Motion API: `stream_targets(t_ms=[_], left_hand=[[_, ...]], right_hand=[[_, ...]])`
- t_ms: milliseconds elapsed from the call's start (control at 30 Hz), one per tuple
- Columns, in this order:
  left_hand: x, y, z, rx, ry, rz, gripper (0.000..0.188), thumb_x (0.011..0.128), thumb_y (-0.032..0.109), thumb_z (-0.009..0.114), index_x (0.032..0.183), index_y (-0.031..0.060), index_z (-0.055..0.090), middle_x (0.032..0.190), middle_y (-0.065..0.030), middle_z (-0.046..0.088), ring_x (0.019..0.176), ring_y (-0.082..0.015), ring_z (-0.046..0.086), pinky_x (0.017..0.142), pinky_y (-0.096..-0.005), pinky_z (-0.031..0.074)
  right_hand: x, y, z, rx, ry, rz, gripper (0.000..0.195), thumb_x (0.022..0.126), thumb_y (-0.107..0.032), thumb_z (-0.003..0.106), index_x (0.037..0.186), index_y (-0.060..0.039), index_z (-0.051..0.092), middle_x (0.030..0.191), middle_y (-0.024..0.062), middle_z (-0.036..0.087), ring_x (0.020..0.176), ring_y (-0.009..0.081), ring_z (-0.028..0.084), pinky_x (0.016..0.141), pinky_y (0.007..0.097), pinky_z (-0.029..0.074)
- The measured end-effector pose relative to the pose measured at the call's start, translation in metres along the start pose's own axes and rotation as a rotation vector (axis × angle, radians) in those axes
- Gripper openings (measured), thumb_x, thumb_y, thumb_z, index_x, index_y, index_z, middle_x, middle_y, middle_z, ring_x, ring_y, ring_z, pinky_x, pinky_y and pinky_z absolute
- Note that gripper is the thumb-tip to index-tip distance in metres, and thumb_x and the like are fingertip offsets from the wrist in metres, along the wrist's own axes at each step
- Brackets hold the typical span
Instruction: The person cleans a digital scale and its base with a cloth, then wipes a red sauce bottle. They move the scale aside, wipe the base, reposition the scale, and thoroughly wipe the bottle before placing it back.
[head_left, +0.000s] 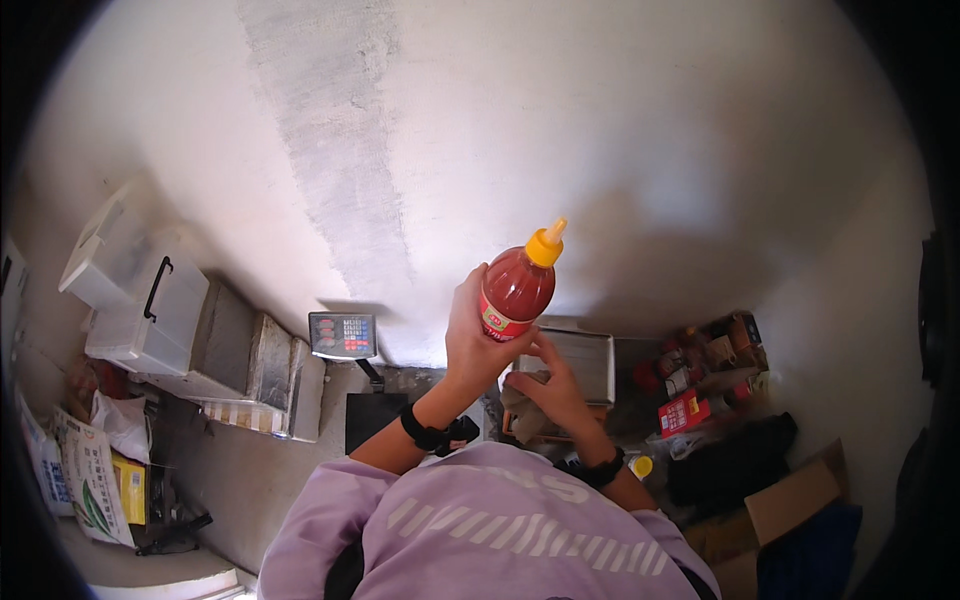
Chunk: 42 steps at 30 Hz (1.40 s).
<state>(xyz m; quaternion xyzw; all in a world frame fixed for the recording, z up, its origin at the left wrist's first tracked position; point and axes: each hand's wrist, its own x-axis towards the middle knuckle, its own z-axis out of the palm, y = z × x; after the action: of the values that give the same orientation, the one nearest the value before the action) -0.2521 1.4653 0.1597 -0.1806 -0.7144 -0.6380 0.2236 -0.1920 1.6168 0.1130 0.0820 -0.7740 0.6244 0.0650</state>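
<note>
A plastic squeeze bottle of red sauce with a yellow cap and pointed nozzle is held up, slightly tilted, in front of the wall. My left hand wraps around its labelled lower body. Below and to the right of the bottle, my right hand holds a crumpled brownish cloth that hangs from the fingers. Its fingertips are close to the bottle's base; whether they touch it I cannot tell. The bottle's lower end is hidden behind my left hand.
A platform scale with a keypad display stands at left, beside stacked foam boxes and clear plastic bins. A metal tray lies behind my right hand. Cartons and a red box crowd the right; bags lie far left.
</note>
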Motion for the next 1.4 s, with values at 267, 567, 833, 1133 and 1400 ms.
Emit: stream_targets(t_ms=[267, 567, 833, 1133, 1400], left_hand=[[0.007, 0.004, -0.001, 0.343, 0.131, 0.258, 0.088, 0.063, 0.021, 0.091, 0.138, -0.0035, 0.051, 0.125, -0.0218, 0.062, 0.112, -0.0419, 0.06, 0.095, -0.0483, 0.046], [0.01, -0.007, -0.006, 0.463, 0.126, 0.381, 0.099, 0.056, 0.017, 0.093, 0.142, 0.0017, 0.048, 0.127, -0.0193, 0.057, 0.113, -0.0362, 0.058, 0.094, -0.0448, 0.047], [0.017, -0.009, -0.006, 0.407, 0.131, 0.367, 0.089, 0.059, 0.018, 0.091, 0.137, -0.0022, 0.052, 0.123, -0.0209, 0.061, 0.109, -0.0406, 0.06, 0.093, -0.0471, 0.046], [0.027, -0.023, -0.012, -0.05, -0.027, 0.033, 0.097, 0.067, 0.02, 0.092, 0.146, -0.0027, 0.04, 0.132, -0.0191, 0.057, 0.116, -0.0333, 0.059, 0.101, -0.044, 0.047], [0.041, -0.014, -0.03, -0.992, -0.231, -0.558, 0.07, 0.094, 0.041, 0.068, 0.144, 0.0005, 0.04, 0.133, -0.0165, 0.059, 0.119, -0.0311, 0.063, 0.1, -0.0469, 0.054]], right_hand=[[0.018, -0.007, 0.011, -0.061, -0.108, 0.033, 0.059, 0.088, -0.026, 0.079, 0.137, -0.0075, 0.054, 0.11, 0.0052, 0.069, 0.075, 0.0088, 0.06, 0.072, 0.0293, 0.05], [0.028, -0.002, 0.016, 0.019, -0.165, 0.088, 0.054, 0.089, -0.017, 0.077, 0.136, -0.006, 0.054, 0.126, 0.0074, 0.063, 0.11, 0.0148, 0.061, 0.093, 0.0329, 0.051], [0.032, 0.005, 0.018, 0.002, -0.136, 0.007, 0.053, 0.088, -0.022, 0.078, 0.133, -0.0057, 0.056, 0.117, 0.008, 0.069, 0.1, 0.016, 0.066, 0.087, 0.032, 0.052], [0.028, 0.001, 0.008, 0.119, -0.146, 0.155, 0.063, 0.089, -0.016, 0.078, 0.144, -0.0053, 0.049, 0.107, 0.0057, 0.073, 0.102, 0.0132, 0.065, 0.091, 0.031, 0.05], [0.02, 0.001, -0.022, 0.142, -0.054, 0.079, 0.052, 0.091, -0.007, 0.072, 0.14, -0.0056, 0.054, 0.098, 0.0, 0.071, 0.09, 0.0042, 0.061, 0.084, 0.022, 0.048]])
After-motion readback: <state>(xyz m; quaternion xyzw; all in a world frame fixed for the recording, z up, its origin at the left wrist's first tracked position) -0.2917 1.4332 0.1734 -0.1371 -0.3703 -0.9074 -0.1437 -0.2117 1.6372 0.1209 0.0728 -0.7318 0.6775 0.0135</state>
